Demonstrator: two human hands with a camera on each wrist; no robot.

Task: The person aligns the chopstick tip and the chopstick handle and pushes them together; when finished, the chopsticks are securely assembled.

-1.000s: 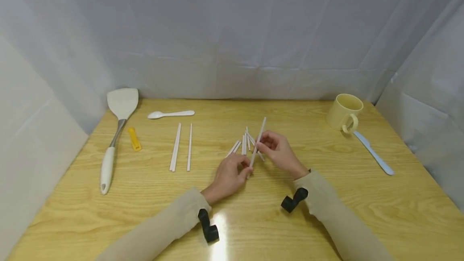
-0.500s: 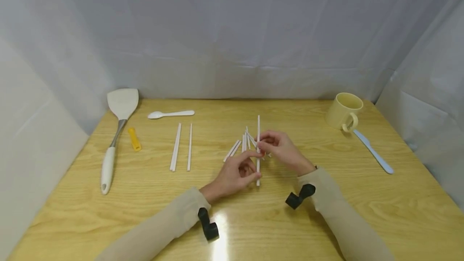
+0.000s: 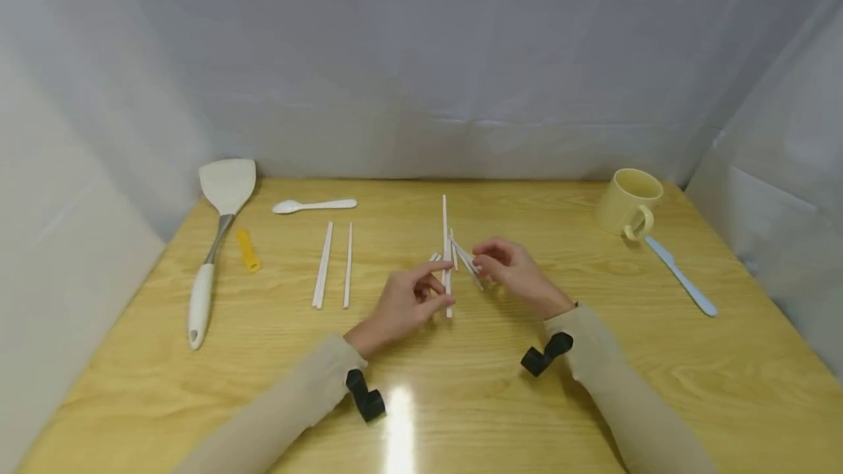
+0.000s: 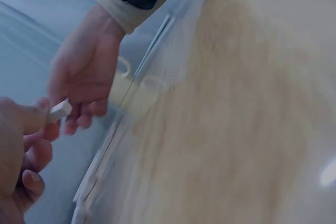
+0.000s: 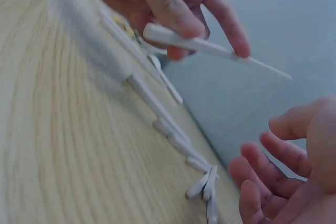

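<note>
My left hand [image 3: 403, 306] pinches a white chopstick [image 3: 444, 222] between thumb and fingers, its far end pointing away from me. In the right wrist view this chopstick [image 5: 215, 50] is raised off the table. To its right, my right hand [image 3: 516, 274] hovers with loosely bent fingers; its fingers [image 5: 262, 161] hold nothing. Several shorter white sticks [image 3: 469, 267] lie crossed and fanned on the table between the hands, partly covered by the left hand. In the left wrist view the held chopstick's near end [image 4: 61, 110] sticks out past the thumb.
Left of the hands lie white chopsticks [image 3: 323, 265] side by side, with one [image 3: 347, 265] a little apart. Farther left are a white spoon [image 3: 316, 205], a yellow clip-like piece [image 3: 247, 251] and a spatula [image 3: 201, 306]. A yellow mug [image 3: 622, 203] and pale blue knife [image 3: 681, 276] lie right.
The right hand has let go of the chopstick and stays near the same spot. The left hand has carried the chopstick slightly left and away, over the short sticks.
</note>
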